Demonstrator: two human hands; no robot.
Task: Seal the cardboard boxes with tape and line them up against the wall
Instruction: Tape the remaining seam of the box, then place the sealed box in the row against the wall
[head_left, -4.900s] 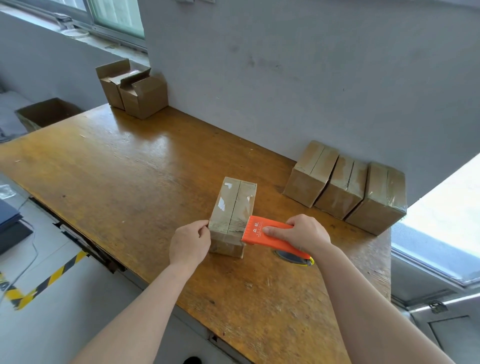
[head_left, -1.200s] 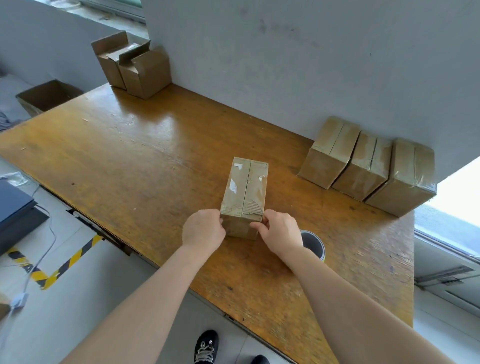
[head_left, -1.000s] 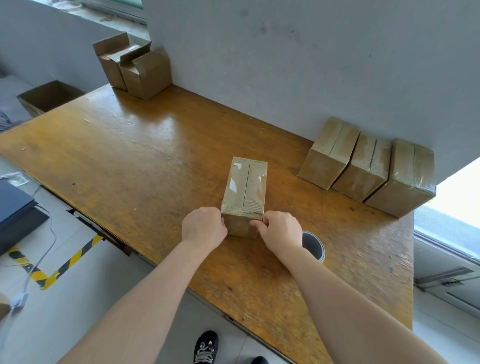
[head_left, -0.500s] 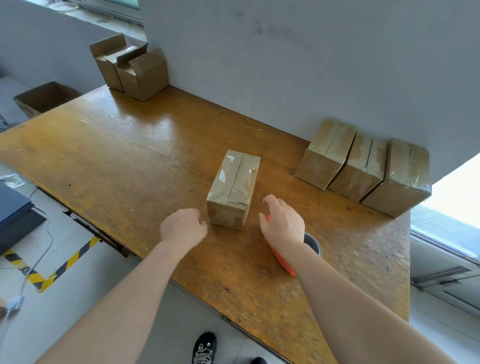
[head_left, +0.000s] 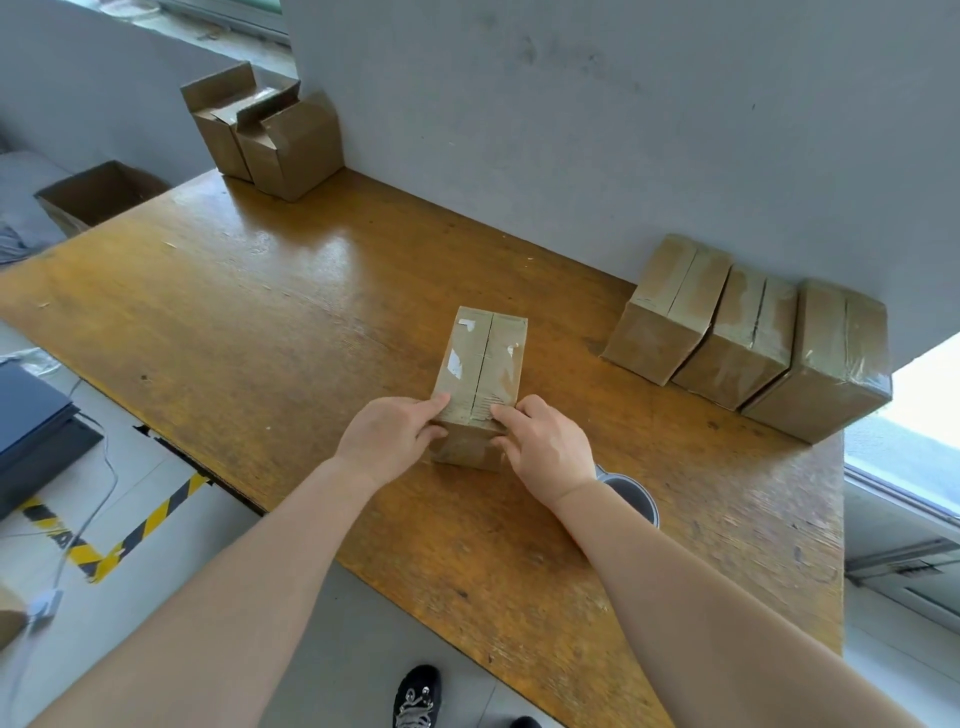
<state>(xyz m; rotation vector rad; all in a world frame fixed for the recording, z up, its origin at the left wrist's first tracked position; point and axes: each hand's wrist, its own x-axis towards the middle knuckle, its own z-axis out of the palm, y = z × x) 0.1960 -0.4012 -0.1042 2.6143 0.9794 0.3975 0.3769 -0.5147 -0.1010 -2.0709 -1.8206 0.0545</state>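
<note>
A taped cardboard box (head_left: 483, 358) lies in the middle of the wooden table (head_left: 260, 322), its long side pointing away from me. My left hand (head_left: 387, 439) grips its near left corner, index finger along the top edge. My right hand (head_left: 545, 447) grips the near right corner, fingers curled onto the top and front face. Three sealed boxes (head_left: 748, 338) stand in a row against the grey wall (head_left: 623, 130) at the right. A tape roll (head_left: 631, 499) lies on the table just behind my right wrist, partly hidden.
Two open cardboard boxes (head_left: 265, 135) stand at the table's far left corner by the wall. Another open carton (head_left: 98, 195) sits beyond the table's left end. My shoe (head_left: 415, 696) shows below the near table edge, and yellow-black floor tape (head_left: 130, 530) lies at the left.
Half a second ago both hands were off the box, the right one over the orange dispenser. Now both hold the box's near end, and the box points straighter away from me.
</note>
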